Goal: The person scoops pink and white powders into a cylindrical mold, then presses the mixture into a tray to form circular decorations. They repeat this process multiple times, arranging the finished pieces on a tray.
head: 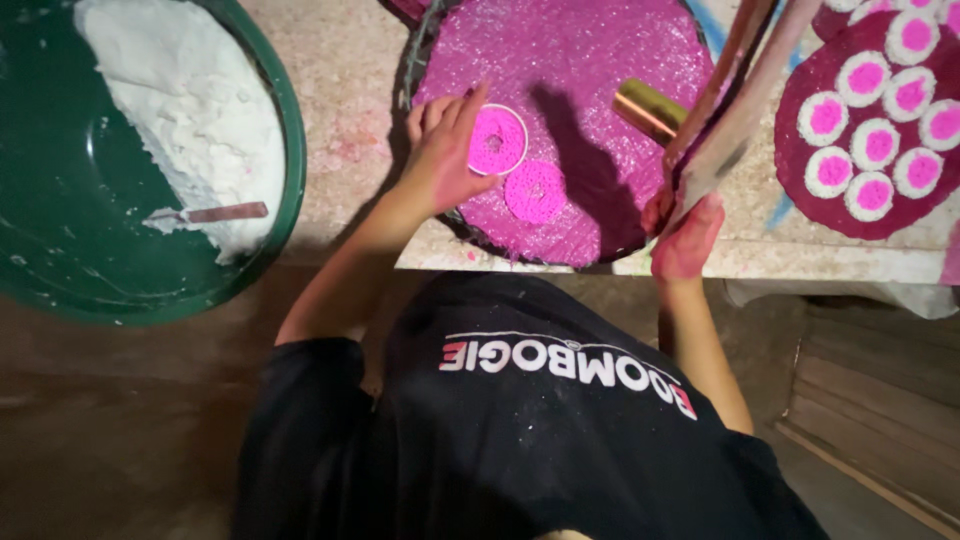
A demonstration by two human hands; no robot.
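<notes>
Left hand (440, 150) rests fingers spread on a white-rimmed pink ring disc (497, 141), lying on the round pink glittery tray (590, 60). A second pink disc (535, 191) lies just beside it on the tray. Right hand (685, 235), at the tray's right edge, is clamped on a long pink-stained flat stick (735, 100). A green basin (60, 200) of white paste sits left of the tray.

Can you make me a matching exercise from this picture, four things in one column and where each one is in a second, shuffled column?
Things:
1. white powder heap
2. white-rimmed pink ring
3. gold cylinder
4. left hand

Places:
A. lying on the right part of the glittery pink disc
B. inside the green basin
C. resting on the pink disc's left edge
D. under the left hand's fingers

Pairs: 1-B, 2-D, 3-A, 4-C
</notes>
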